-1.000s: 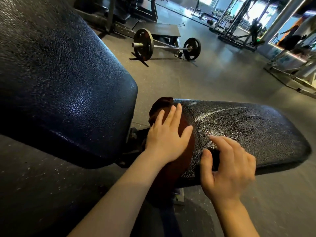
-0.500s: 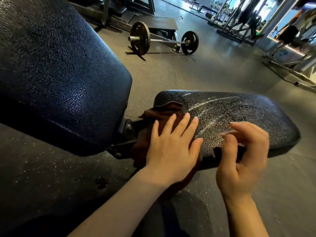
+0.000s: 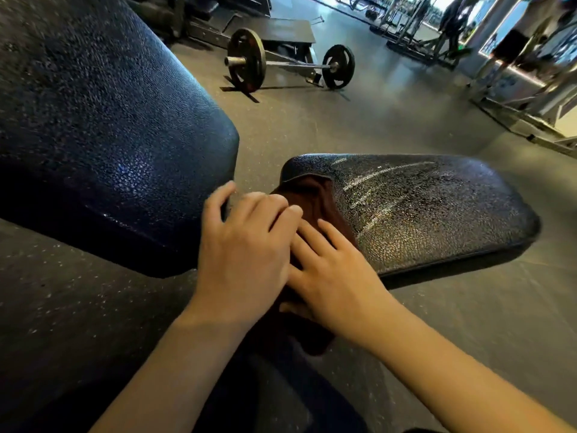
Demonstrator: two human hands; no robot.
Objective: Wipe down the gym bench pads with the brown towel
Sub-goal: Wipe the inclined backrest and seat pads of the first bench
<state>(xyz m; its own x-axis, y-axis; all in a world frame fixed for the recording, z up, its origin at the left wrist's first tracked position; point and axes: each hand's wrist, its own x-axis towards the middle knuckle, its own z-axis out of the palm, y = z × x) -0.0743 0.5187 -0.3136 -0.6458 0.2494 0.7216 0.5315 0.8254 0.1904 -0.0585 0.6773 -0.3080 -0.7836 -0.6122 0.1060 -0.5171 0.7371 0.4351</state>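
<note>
The brown towel [image 3: 315,198] lies bunched over the near left end of the black seat pad [image 3: 431,207], which shows pale wet streaks. One end of the towel hangs down below the pad's edge. My left hand [image 3: 246,248] rests on the towel's left side, fingers curled over it. My right hand [image 3: 331,273] lies flat on the towel beside it, fingers touching the left hand. The large dark blue back pad [image 3: 103,129] rises at the left, close to my left thumb.
A barbell with plates [image 3: 290,62] rests on the grey rubber floor behind the bench, in front of a low platform [image 3: 274,28]. Machine frames [image 3: 527,98] stand at the far right, where a person stands in the distance.
My right hand has left the pad's front edge and moved left onto the towel. My left hand has slid left and toward me, dragging the towel to the pad's end.
</note>
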